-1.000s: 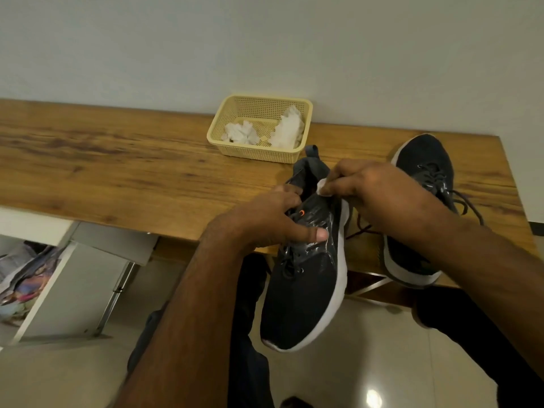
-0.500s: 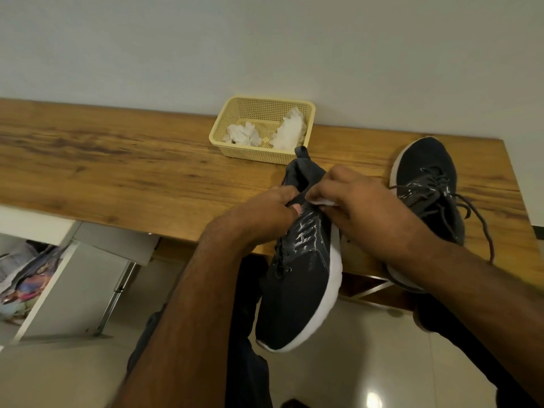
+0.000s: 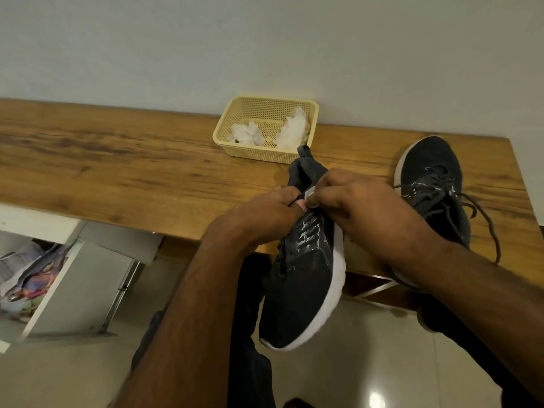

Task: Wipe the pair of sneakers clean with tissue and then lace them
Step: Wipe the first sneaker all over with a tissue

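Note:
A black sneaker [image 3: 303, 278] with a white sole hangs off the table's front edge, toe toward me. My left hand [image 3: 265, 216] grips its lacing area from the left. My right hand [image 3: 356, 201] pinches a small white tissue [image 3: 309, 192] against the shoe's collar, close to the left fingers. The second black sneaker [image 3: 432, 187] lies on the wooden table [image 3: 117, 172] at the right, its laces loose and trailing over the edge.
A cream plastic basket [image 3: 266, 156] holding crumpled white tissues stands at the back of the table by the wall. Below left, a white open drawer [image 3: 44, 290] holds papers. Glossy tiled floor and my dark trousers lie underneath.
The held sneaker has tilted and shifted slightly left. Both hands have drawn together at the shoe's collar, the right hand moving the tissue up from the side toward the tongue.

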